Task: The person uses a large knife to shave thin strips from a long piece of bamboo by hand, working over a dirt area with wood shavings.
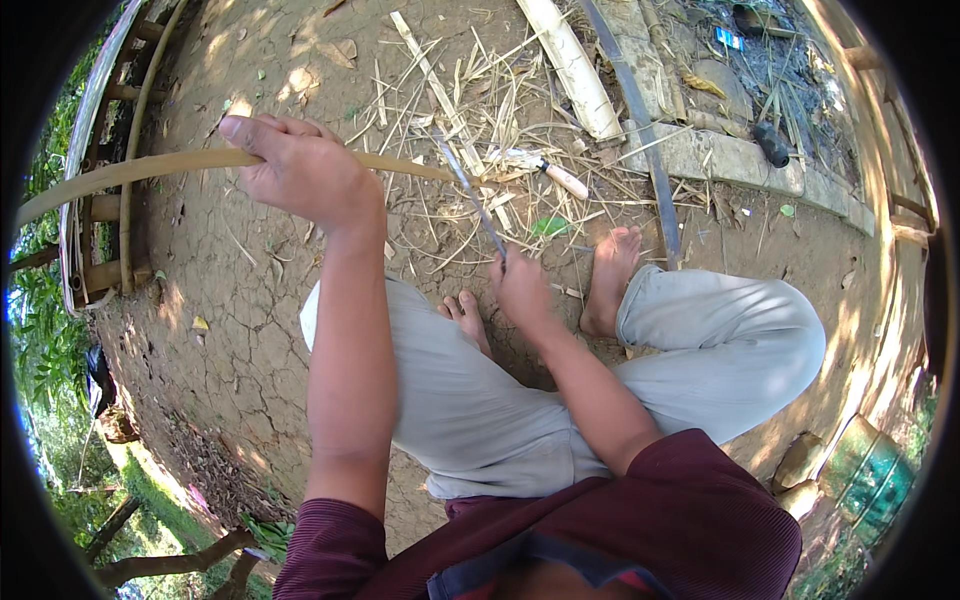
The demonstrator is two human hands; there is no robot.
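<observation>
My left hand (305, 172) is closed around a long tan bamboo strip (120, 175), which runs from the far left edge across to the shavings in the middle. My right hand (522, 290), lower and near my feet, grips a knife (485, 217) by its handle, mostly hidden in the fist. Its narrow blade points up and away, crossing the strip near the strip's right end. Whether the edge touches the strip I cannot tell. Just right of the blade, a second knife with a pale wooden handle (566, 181) lies on the ground among the shavings.
Thin shavings (430, 225) litter the cracked earth before my bare feet. A pale split bamboo piece (575, 75) and a long dark bar (645, 140) lie beyond. A low stone edge (740, 160) borders ash at the far right. A bamboo fence (110, 210) stands left.
</observation>
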